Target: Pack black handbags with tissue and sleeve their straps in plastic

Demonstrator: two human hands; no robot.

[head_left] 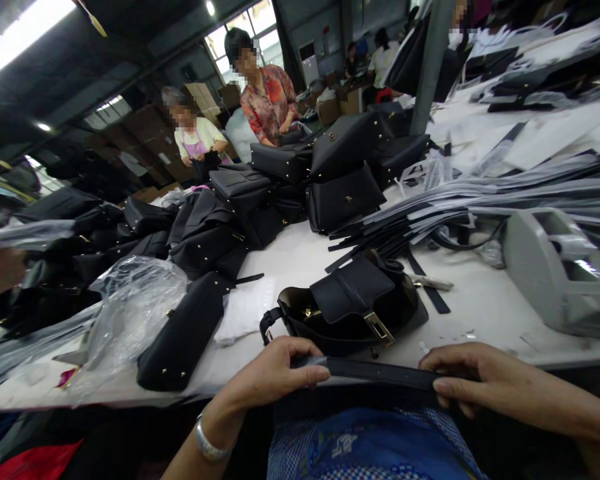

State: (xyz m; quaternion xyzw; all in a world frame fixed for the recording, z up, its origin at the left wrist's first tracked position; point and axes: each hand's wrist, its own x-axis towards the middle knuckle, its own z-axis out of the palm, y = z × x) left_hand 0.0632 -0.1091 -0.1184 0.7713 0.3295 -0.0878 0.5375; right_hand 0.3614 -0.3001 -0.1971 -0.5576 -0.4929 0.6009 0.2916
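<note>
My left hand [293,367] and my right hand [463,380] stretch a black strap [380,372] between them, just in front of the table's near edge. Thumb and fingers of each hand are closed on it. A row of small holes seems to show along the strap. Right behind it, a black handbag [350,307] lies on the table with its mouth open, showing a gold zip inside and a gold rectangular buckle on the flap tab. A short buckled strap hangs at the bag's left side.
Several black handbags [340,200] are piled across the table. Bundled straps [480,200] and a grey tape dispenser [550,273] lie to the right. Clear plastic [135,293] and another black bag [185,333] are at left. Two co-workers stand beyond; another person's hand [0,270] shows at far left.
</note>
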